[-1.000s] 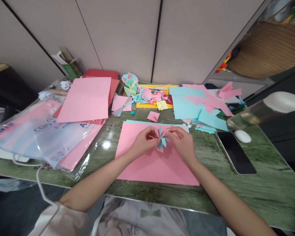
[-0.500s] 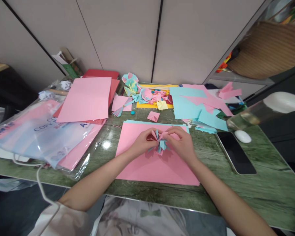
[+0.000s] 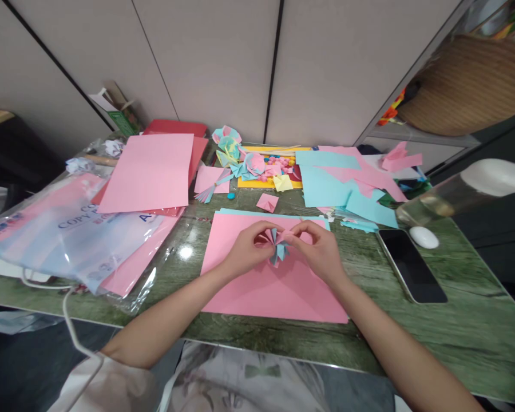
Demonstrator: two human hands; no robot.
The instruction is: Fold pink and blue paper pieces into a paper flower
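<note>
- Head view, centre of frame: pinching a pleated paper fan (image 3: 278, 247), pink and blue, with the left hand (image 3: 246, 252) from the fan's 9 o'clock side, fingers narrowed tight on the pink folds.
- Gripping the same fan with the right hand (image 3: 320, 252) from the 3 o'clock side, thumb and forefinger closed on a pink flap.
- Holding the fan just above a large pink sheet (image 3: 266, 294), near that sheet's 12 o'clock edge, blue pleats pointing toward 6 o'clock.
- Lying flat under both hands on the green table (image 3: 455, 326): the large pink sheet, with a blue edge peeking out along its 12 o'clock side.
- Sitting at 12 o'clock of the fan, apart from it: a small pink folded square (image 3: 267, 202); farther along the same line, a cluster of paper flowers (image 3: 249, 163).
- Spreading at 1 to 2 o'clock: loose blue sheets (image 3: 326, 183), partly overlapped by pink offcuts.
- Resting at 3 o'clock, well apart from the right hand: a dark phone (image 3: 412, 266), screen up, with a white oval object (image 3: 424, 237) just beside its far corner.
- Lying at 9 to 10 o'clock: a plastic-wrapped copy paper pack (image 3: 68, 229), with a pink sheet stack (image 3: 152, 171) overlapping its far side.
</note>
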